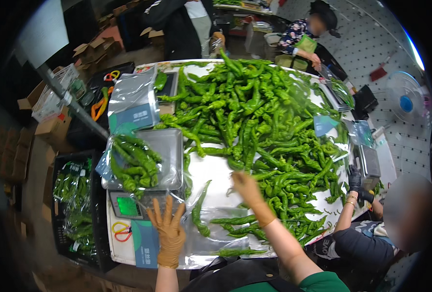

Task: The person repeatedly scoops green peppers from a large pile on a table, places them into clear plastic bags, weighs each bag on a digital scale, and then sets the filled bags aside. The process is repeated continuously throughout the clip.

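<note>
My left hand (169, 233), in a tan glove, has its fingers spread at the near edge of a digital scale (125, 205) with a lit green display. On the scale's metal pan (172, 157) lies a clear plastic bag of long green peppers (135, 160). My right hand (250, 195), also gloved, is blurred at the near left side of a large heap of green peppers (237, 106); whether its fingers hold anything is unclear. Between my hands, a single pepper (201, 211) rests partly on flat clear plastic bags (223, 242) with a blue-green printed end (144, 244).
Scissors (122, 231) lie left of my left hand. A black crate (98, 219) of bagged peppers stands beside the table. A stack of bags (132, 98) is beyond the scale. A co-worker's black-gloved hand (354, 179) is at the right; other people stand across the table.
</note>
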The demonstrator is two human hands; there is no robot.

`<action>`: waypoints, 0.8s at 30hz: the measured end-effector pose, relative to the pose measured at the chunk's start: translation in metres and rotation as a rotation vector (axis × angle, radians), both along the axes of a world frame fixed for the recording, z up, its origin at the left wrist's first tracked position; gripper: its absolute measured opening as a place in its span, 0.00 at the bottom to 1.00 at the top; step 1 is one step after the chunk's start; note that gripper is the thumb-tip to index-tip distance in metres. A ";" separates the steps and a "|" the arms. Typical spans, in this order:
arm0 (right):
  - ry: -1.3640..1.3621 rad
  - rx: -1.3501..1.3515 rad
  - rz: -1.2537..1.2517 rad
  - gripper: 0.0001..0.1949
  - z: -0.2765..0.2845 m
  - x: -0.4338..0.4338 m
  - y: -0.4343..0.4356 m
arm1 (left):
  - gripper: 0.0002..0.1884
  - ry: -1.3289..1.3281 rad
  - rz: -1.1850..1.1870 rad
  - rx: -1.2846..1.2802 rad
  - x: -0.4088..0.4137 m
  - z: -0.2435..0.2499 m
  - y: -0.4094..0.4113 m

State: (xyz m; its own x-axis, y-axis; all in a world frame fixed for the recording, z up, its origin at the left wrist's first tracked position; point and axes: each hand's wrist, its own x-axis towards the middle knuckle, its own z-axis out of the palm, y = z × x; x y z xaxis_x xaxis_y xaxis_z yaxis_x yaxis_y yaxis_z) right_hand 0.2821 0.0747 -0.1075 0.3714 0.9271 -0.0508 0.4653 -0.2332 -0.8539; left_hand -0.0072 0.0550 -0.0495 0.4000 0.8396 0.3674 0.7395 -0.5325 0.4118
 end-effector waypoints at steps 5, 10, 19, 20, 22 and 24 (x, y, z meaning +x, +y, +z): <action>-0.538 -0.185 -0.033 0.17 -0.067 0.103 0.027 | 0.25 -0.108 -0.147 0.077 0.014 0.016 -0.018; -0.585 -0.471 -0.137 0.34 -0.077 0.092 0.044 | 0.26 -0.285 -0.094 0.133 0.004 0.022 -0.049; -0.599 -0.272 -0.110 0.25 -0.069 0.085 0.029 | 0.17 -0.891 0.504 -0.293 -0.025 -0.009 -0.058; -0.575 -0.387 -0.137 0.27 -0.071 0.086 0.034 | 0.16 -0.799 0.430 -0.210 -0.027 -0.007 -0.056; -0.695 -0.521 -0.125 0.35 -0.074 0.078 0.047 | 0.17 -0.607 0.303 -0.070 -0.018 0.005 -0.047; -0.608 -0.526 -0.142 0.38 -0.073 0.083 0.053 | 0.18 -0.411 0.194 0.033 -0.006 0.020 -0.039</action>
State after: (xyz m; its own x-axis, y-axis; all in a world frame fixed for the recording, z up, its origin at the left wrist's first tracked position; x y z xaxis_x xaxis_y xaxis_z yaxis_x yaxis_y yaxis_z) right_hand 0.3650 0.1275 -0.1805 0.5861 0.7803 -0.2183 0.7480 -0.6247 -0.2243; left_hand -0.0134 0.0161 -0.0300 0.0519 0.8699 0.4905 0.6052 -0.4181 0.6775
